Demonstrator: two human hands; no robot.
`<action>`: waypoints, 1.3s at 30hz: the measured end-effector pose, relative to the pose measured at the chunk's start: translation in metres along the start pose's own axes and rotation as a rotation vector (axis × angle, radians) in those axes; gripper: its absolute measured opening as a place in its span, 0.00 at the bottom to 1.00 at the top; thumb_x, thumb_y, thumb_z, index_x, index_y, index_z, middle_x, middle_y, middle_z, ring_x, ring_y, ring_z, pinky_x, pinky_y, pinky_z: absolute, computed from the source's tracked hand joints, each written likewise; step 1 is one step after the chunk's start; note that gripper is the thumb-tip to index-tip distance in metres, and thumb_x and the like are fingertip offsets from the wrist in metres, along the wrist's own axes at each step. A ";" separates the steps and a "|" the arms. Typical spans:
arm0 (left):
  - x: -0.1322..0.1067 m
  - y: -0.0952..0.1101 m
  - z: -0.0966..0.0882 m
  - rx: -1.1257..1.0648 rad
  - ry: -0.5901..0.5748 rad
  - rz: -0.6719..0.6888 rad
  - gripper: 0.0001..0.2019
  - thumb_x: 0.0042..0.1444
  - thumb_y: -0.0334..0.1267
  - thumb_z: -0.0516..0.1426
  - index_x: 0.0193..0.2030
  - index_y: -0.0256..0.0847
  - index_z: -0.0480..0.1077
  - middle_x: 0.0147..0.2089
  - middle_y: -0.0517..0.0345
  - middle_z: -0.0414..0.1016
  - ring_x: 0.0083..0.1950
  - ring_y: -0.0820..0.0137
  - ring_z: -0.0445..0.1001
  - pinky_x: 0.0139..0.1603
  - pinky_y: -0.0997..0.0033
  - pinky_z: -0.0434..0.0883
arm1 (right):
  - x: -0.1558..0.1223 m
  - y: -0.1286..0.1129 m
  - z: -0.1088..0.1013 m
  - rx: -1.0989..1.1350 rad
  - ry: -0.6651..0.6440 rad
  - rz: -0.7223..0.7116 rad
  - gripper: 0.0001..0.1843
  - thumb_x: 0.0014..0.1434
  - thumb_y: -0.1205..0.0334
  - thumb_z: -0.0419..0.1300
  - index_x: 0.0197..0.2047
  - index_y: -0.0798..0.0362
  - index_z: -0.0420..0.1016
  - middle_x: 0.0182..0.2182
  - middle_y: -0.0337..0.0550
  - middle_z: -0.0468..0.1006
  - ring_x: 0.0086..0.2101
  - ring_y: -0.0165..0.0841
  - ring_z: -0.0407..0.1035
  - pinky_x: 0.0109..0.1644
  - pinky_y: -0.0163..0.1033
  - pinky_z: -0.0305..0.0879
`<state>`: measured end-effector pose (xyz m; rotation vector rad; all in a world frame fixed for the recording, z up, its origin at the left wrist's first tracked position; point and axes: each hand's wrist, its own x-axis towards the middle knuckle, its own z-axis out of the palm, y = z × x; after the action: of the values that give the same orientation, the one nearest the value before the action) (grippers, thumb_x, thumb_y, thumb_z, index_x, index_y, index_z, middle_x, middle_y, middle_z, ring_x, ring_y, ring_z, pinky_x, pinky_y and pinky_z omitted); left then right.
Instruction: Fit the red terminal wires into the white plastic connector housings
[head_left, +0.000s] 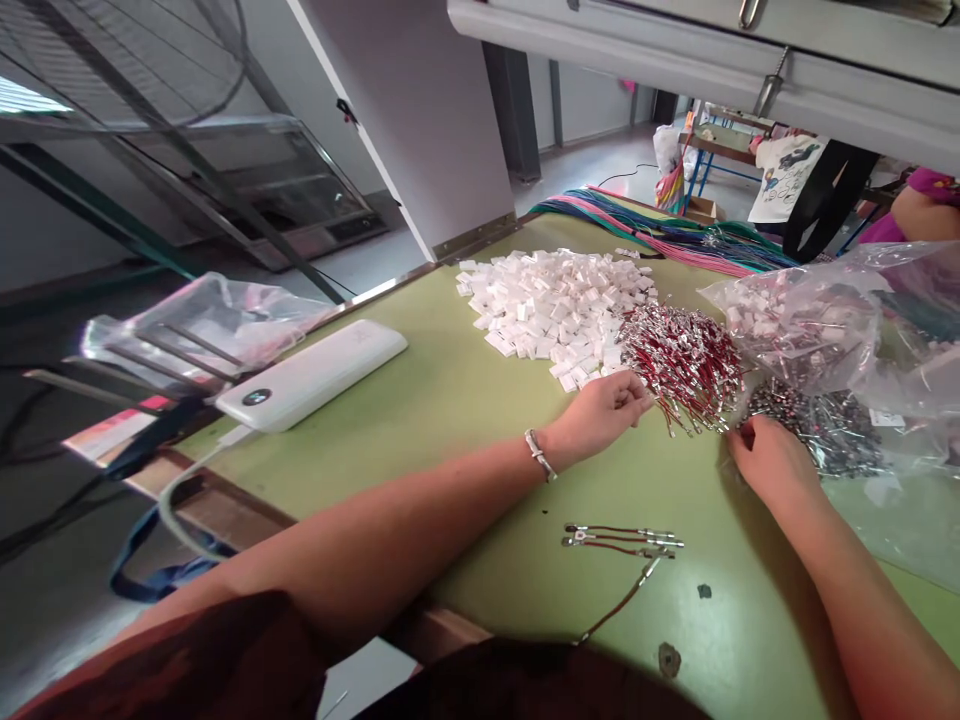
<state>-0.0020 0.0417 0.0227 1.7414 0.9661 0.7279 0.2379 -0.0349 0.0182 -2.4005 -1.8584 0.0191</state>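
Note:
My left hand, with a bracelet at its wrist, is closed with curled fingers at the left edge of a heap of short red wires with metal terminals. What its fingertips hold, if anything, is too small to make out. On the heap's right side my right hand is pinched, its fingertips partly hidden, beside a pile of dark small parts. White plastic connector housings lie heaped behind my left hand. Nearer my body, several red wires with terminals are laid out on the green table.
At the left stand a white power bank with a cable and a clear plastic bag. Bundled coloured wires cross the table's far end. Clear bags of parts sit at the right. Another person is in the background.

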 end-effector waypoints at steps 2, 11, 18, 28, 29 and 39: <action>0.000 -0.002 0.001 0.007 -0.010 0.020 0.06 0.56 0.36 0.54 0.30 0.38 0.64 0.22 0.64 0.65 0.24 0.77 0.64 0.25 0.79 0.61 | 0.001 0.005 0.000 0.022 -0.008 -0.014 0.08 0.58 0.60 0.56 0.32 0.54 0.74 0.30 0.50 0.80 0.29 0.37 0.73 0.31 0.39 0.59; -0.010 0.004 0.012 0.017 -0.164 0.067 0.08 0.58 0.37 0.52 0.35 0.37 0.71 0.28 0.61 0.71 0.28 0.76 0.67 0.30 0.76 0.65 | -0.019 0.008 -0.018 0.244 0.062 -0.061 0.14 0.62 0.57 0.49 0.38 0.53 0.73 0.29 0.45 0.80 0.27 0.35 0.72 0.31 0.37 0.62; -0.013 -0.002 0.026 0.029 -0.218 0.070 0.10 0.59 0.38 0.53 0.34 0.37 0.73 0.31 0.60 0.75 0.32 0.74 0.69 0.35 0.74 0.67 | -0.046 -0.045 -0.013 0.541 0.081 -0.324 0.10 0.62 0.58 0.51 0.37 0.51 0.73 0.26 0.39 0.77 0.25 0.31 0.70 0.32 0.35 0.63; -0.017 0.002 0.021 0.222 -0.253 0.193 0.11 0.61 0.37 0.53 0.32 0.37 0.73 0.29 0.61 0.73 0.31 0.75 0.68 0.34 0.75 0.65 | -0.047 -0.047 -0.016 0.637 0.025 -0.364 0.09 0.60 0.60 0.54 0.31 0.50 0.73 0.23 0.37 0.75 0.24 0.30 0.67 0.30 0.34 0.61; -0.018 0.002 0.021 0.246 -0.261 0.225 0.11 0.61 0.37 0.53 0.32 0.37 0.73 0.28 0.61 0.73 0.30 0.75 0.67 0.34 0.75 0.65 | -0.048 -0.047 -0.017 0.668 -0.011 -0.341 0.10 0.60 0.59 0.54 0.29 0.50 0.72 0.21 0.36 0.73 0.23 0.29 0.66 0.28 0.33 0.60; -0.016 0.004 0.019 0.063 -0.320 0.231 0.09 0.61 0.34 0.52 0.34 0.37 0.73 0.30 0.60 0.74 0.32 0.76 0.69 0.35 0.77 0.68 | -0.053 -0.045 -0.010 1.215 -0.428 0.021 0.18 0.58 0.45 0.57 0.38 0.52 0.71 0.22 0.31 0.65 0.14 0.21 0.55 0.16 0.30 0.51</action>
<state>0.0064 0.0185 0.0195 1.9730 0.5814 0.5434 0.1815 -0.0754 0.0298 -1.5571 -1.2542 1.3076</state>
